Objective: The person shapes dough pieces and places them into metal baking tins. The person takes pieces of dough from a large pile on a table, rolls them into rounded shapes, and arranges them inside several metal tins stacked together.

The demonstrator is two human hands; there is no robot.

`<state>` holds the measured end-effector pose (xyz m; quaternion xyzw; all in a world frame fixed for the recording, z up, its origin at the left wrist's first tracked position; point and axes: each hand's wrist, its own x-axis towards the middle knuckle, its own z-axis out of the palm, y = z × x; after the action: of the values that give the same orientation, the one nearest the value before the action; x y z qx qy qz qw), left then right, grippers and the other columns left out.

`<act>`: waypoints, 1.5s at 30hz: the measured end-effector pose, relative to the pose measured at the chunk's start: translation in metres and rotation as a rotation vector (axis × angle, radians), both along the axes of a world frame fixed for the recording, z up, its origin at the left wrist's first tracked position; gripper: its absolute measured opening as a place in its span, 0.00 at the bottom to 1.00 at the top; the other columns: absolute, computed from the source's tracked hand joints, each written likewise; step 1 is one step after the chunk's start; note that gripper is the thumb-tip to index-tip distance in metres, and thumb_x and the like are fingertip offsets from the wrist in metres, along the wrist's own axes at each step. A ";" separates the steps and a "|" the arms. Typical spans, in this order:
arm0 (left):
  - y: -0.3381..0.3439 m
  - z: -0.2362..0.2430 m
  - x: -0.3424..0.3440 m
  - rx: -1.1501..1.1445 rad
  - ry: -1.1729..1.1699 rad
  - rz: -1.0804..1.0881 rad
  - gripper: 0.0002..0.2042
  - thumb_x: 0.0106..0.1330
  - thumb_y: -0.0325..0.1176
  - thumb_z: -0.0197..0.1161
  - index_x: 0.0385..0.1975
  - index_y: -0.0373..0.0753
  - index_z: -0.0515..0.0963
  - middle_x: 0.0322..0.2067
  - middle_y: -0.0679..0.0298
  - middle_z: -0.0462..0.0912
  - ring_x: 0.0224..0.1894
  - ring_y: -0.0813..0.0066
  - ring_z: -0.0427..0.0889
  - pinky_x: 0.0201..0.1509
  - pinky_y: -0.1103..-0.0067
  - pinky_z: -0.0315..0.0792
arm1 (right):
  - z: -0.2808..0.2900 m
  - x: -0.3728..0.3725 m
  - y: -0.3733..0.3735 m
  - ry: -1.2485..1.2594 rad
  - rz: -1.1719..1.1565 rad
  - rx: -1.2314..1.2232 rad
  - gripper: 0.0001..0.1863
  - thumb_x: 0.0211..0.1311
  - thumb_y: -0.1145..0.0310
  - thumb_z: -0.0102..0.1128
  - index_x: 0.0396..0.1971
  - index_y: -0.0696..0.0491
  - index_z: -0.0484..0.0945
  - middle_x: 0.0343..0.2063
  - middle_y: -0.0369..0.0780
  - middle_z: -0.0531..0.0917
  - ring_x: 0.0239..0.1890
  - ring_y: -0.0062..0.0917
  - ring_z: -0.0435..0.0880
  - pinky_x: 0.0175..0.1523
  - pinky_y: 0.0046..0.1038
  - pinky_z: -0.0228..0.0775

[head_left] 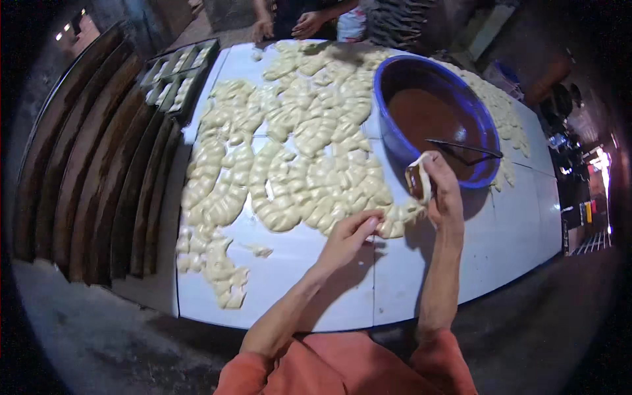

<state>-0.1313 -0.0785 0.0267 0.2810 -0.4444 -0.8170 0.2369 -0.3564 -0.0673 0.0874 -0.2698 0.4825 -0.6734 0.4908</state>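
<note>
My right hand point(444, 191) is raised beside the front of a blue tub point(384, 125). In its fingers is a thin, pale dough piece point(424, 172), with glossy brown paste on the side facing left. My left hand point(350, 238) is low over the table, thumb and forefinger pinched together at the near edge of the spread dough pieces point(322, 178). What lies between those fingertips, if anything, is hidden. Brown paste point(431, 115) fills part of the tub, and a dark stick-like tool point(466, 146) rests across it to the right rim.
The dough pieces cover much of the white table point(283, 289). Long dark trays point(85, 158) stand in a row at the left, near a rack of pale pieces point(178, 76). Across the table are another person's hands point(306, 25). More dough point(503, 115) lies behind the tub.
</note>
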 end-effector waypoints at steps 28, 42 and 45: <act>0.002 -0.033 0.129 0.217 0.069 0.502 0.16 0.67 0.34 0.69 0.49 0.31 0.81 0.35 0.63 0.84 0.30 0.81 0.81 0.32 0.85 0.75 | -0.074 0.226 0.035 0.431 0.122 0.208 0.09 0.64 0.70 0.66 0.41 0.58 0.85 0.36 0.38 0.84 0.35 0.21 0.80 0.38 0.21 0.70; -0.001 -0.009 0.163 0.118 -0.020 0.258 0.12 0.68 0.32 0.66 0.48 0.34 0.83 0.40 0.61 0.85 0.40 0.75 0.85 0.37 0.82 0.81 | -0.090 0.241 0.053 0.860 -0.097 -0.224 0.08 0.63 0.74 0.66 0.40 0.56 0.80 0.46 0.44 0.80 0.44 0.31 0.80 0.49 0.30 0.75; 0.002 -0.021 0.165 0.107 0.001 0.218 0.12 0.69 0.29 0.63 0.48 0.32 0.82 0.39 0.59 0.85 0.40 0.73 0.85 0.38 0.80 0.82 | -0.100 0.259 0.054 0.765 -0.239 -0.250 0.09 0.64 0.73 0.66 0.42 0.55 0.78 0.45 0.45 0.80 0.41 0.29 0.80 0.47 0.30 0.75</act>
<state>0.0333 -0.0766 0.0057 0.3393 -0.3669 -0.8092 0.3091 -0.0978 -0.0130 -0.0122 -0.4999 0.5728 -0.6301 0.1580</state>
